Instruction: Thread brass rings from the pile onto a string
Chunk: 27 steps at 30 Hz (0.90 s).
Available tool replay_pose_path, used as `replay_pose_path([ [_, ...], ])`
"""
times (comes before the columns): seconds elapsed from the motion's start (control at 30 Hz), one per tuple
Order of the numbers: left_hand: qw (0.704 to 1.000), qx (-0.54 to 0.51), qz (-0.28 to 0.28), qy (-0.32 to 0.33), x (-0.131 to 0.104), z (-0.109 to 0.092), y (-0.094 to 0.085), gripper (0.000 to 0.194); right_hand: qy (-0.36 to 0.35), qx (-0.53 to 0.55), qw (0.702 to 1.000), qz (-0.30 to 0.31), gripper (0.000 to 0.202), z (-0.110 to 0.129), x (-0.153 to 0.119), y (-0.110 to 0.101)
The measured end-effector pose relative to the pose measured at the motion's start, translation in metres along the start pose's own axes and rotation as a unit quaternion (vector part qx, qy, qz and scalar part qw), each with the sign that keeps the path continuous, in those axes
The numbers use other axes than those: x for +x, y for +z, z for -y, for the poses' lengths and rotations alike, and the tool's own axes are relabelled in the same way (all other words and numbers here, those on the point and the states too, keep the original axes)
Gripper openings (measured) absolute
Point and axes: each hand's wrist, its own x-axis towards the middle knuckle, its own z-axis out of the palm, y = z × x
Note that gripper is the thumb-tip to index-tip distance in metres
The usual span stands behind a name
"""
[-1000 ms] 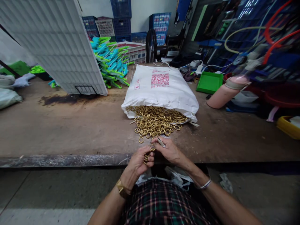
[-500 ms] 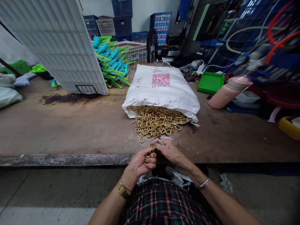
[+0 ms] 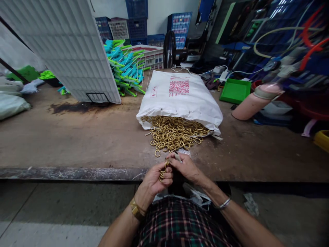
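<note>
Several brass-coloured rings (image 3: 162, 175) sit in the curled fingers of my left hand (image 3: 157, 179), over the table's front edge. My right hand (image 3: 185, 166) meets it at the fingertips and grips a small pale tool with a dark tip (image 3: 177, 156). Its fingertips touch the uppermost held ring. Just beyond both hands, a pile of loose rings (image 3: 174, 133) spills from the open mouth of a white sack (image 3: 190, 101) with red print. One single ring (image 3: 157, 153) lies apart at the pile's near left.
A white ribbed panel (image 3: 77, 51) leans at the left, beside green and blue plastic pieces (image 3: 125, 68). Right of the sack are a green tray (image 3: 235, 91) and a pink bottle (image 3: 250, 104). A black fan (image 3: 169, 49) stands behind it.
The whole view has shifted slightly, so things on the table appear a little further right. Both hands keep nearly the same pose and hold.
</note>
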Motion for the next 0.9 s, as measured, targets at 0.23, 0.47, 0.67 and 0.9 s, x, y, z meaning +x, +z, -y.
replay_pose_path([
  [0.23,1.0,0.016,-0.002,0.015,0.004,-0.001,0.001,0.014,-0.037,-0.042,0.998,0.017,0.02,0.007,-0.002,0.0],
  [0.47,1.0,0.014,-0.001,-0.002,0.006,0.0,0.0,0.01,-0.029,-0.022,0.999,0.008,0.023,0.006,-0.002,-0.003],
  [0.67,1.0,0.028,-0.014,-0.004,0.006,0.001,0.003,0.011,-0.004,0.012,1.0,-0.003,0.021,0.008,-0.003,-0.003],
  [0.9,0.997,0.072,0.003,0.0,0.007,0.004,0.0,0.014,0.025,-0.015,0.999,-0.045,0.023,0.003,-0.001,-0.009],
])
